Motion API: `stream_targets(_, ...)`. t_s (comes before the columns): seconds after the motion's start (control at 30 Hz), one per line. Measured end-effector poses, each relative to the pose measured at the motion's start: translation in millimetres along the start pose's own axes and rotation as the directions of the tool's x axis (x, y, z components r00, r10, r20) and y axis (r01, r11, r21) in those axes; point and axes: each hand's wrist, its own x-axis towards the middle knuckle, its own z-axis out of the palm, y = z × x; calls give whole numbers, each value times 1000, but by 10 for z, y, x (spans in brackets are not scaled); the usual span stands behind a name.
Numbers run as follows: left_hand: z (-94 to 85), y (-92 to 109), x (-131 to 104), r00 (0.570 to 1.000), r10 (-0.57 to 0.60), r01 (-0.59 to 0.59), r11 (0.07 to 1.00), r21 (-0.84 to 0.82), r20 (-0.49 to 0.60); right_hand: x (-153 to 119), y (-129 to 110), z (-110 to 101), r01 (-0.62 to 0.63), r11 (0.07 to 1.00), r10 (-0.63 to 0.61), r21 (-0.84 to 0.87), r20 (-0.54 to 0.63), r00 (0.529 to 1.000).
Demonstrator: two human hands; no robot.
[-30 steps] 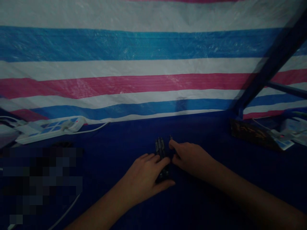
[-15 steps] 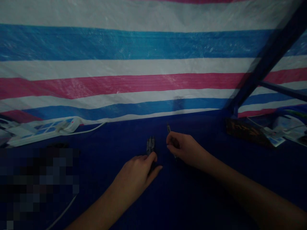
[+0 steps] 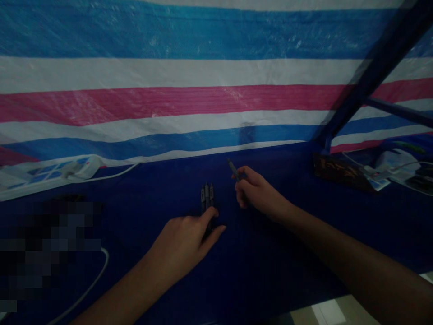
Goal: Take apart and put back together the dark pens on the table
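My right hand (image 3: 252,187) is closed around a dark pen (image 3: 232,167). The pen sticks out past the fingers, slanting up to the left over the blue tabletop (image 3: 270,257). To its left, three dark pens (image 3: 207,195) lie side by side with their clip ends pointing away from me. My left hand (image 3: 189,234) covers their near ends, its fingers curled over them and the thumb standing off to the right. The lower parts of these pens are hidden beneath the hand.
A white power strip (image 3: 50,174) with a plug and cord lies at the back left. A white cable (image 3: 98,280) curves near a blurred-out area. At the right are a dark patterned box (image 3: 341,174), white items (image 3: 395,162) and a blue frame post (image 3: 368,81). A striped sheet (image 3: 189,99) hangs behind.
My right hand has shifted its hold, and the pen now points up to the left with more of it showing. My left hand stays at the three pens. The view has tilted down slightly.
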Motion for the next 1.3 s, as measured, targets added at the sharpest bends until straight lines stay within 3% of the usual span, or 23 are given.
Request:
stream_targets(0.17, 7, -25, 12, 998, -62, 63, 998, -24, 25, 20, -17, -50, 88, 996, -87, 33, -22, 996)
stream_targets(0.27, -3, -10, 9, 995, -94, 95, 995, -24, 32, 24, -28, -79, 97, 989, -98, -108, -5, 995)
stream_targets(0.4, -28, 1, -15, 995, -89, 89, 996, 2, 38, -34, -84, -70, 125, 958, -148, -257, -74, 986)
stream_targets(0.57, -52, -19, -47, 998, -56, 57, 997, -54, 16, -69, -99, -52, 244, 954, -260, -176, -76, 963)
stream_targets(0.8, -95, -8, -39, 998, -68, 69, 970, -232, 10, 11, -73, -83, 102, 995, -102, -14, -49, 994)
stream_targets(0.93, -90, -19, -30, 989, -89, 53, 956, -290, -115, -47, -126, -57, 17, 993, -24, 117, 58, 998)
stream_targets(1.1, -34, -74, -34, 925, 45, -158, 948, -275, -377, -149, -135, 32, -20, 967, -36, 254, 217, 975)
stream_targets(1.17, -18, -85, -34, 879, 133, -242, 952, -188, -458, -163, -114, 65, -24, 962, -38, 272, 221, 975)
stream_targets(1.3, -8, -101, -23, 784, 232, -304, 952, -31, -576, -150, -63, 93, 13, 982, -45, 190, 165, 985)
